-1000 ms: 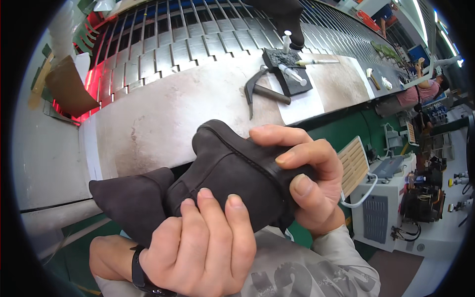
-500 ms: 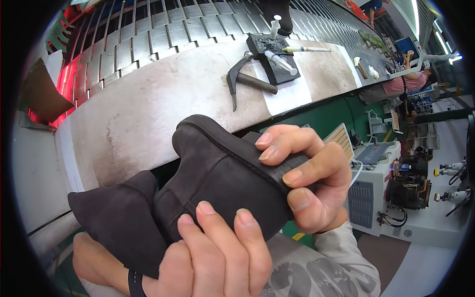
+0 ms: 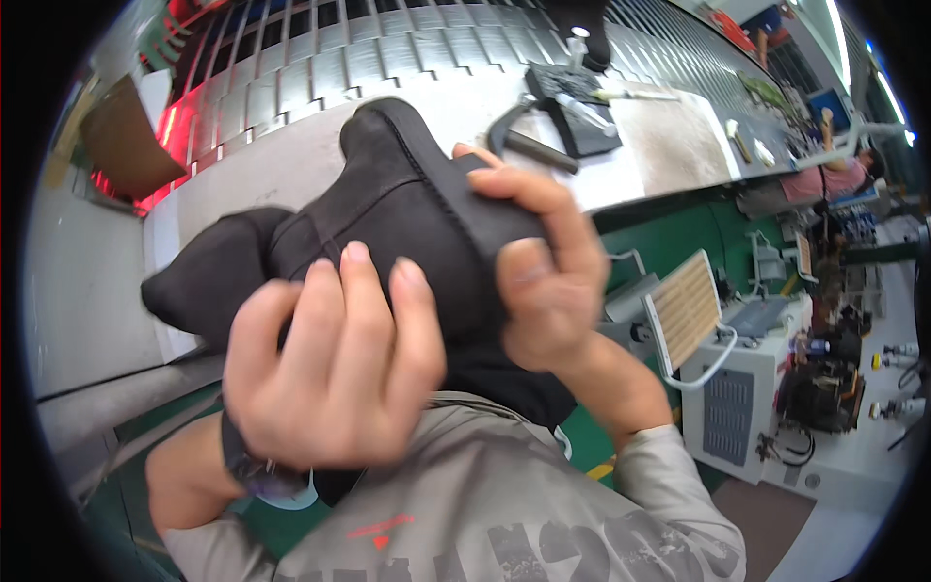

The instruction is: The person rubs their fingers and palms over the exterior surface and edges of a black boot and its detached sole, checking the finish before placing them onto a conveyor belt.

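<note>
A dark ankle boot (image 3: 388,209) lies on its side in my hands, toe pointing away over the table edge, shaft toward the left. Its stitched sole edge faces right. My right hand (image 3: 553,257) is closed round the heel end, thumb on the near side and fingers over the sole. My left hand (image 3: 335,364), slightly blurred and with a dark watch on the wrist, has curled fingers against the boot's side near the ankle seam; its thumb is hidden. Beyond the boot, a hammer (image 3: 538,150) with a dark handle lies on the table.
A black block (image 3: 587,136) with syringes on and beside it stands behind the hammer. Metal rollers (image 3: 339,48) run along the far side of the worktable (image 3: 679,145). At left is a brown cardboard piece (image 3: 131,145); at right, a white machine (image 3: 727,407). A co-worker (image 3: 824,179) sits far right.
Both hands have carried the boot up and away, further over the table. The left hand has shifted left along with it, and more of my forearms and shirt shows.
</note>
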A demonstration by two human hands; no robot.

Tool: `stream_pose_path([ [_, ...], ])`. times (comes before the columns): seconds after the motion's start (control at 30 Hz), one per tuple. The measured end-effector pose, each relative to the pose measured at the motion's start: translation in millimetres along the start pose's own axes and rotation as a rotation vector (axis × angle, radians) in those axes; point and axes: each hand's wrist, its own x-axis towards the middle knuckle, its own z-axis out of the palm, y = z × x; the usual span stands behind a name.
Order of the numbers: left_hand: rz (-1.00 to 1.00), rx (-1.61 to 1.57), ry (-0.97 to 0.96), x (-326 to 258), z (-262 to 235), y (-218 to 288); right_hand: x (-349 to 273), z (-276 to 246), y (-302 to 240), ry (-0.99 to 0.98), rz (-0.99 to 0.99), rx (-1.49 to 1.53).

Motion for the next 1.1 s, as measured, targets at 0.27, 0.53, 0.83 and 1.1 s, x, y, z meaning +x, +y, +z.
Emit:
stream_pose_path([
  [0.27, -0.568, -0.445, -0.328, -94, 55, 34, -59, 46, 96, -0.108, -0.184, -0.177],
  [0.53, -0.685, -0.557, -0.444, -93, 84, 39, -74, 74, 98, 0.071, 0.102, 0.033],
  [0.83, -0.714, -0.492, -0.416, -89, 94, 51, -74, 75, 87, 0.184, 0.195, -0.078],
  [1.1, -0.694, -0.389, -0.401, -88, 101, 52, -68, 77, 78, 0.153, 0.212, -0.196],
])
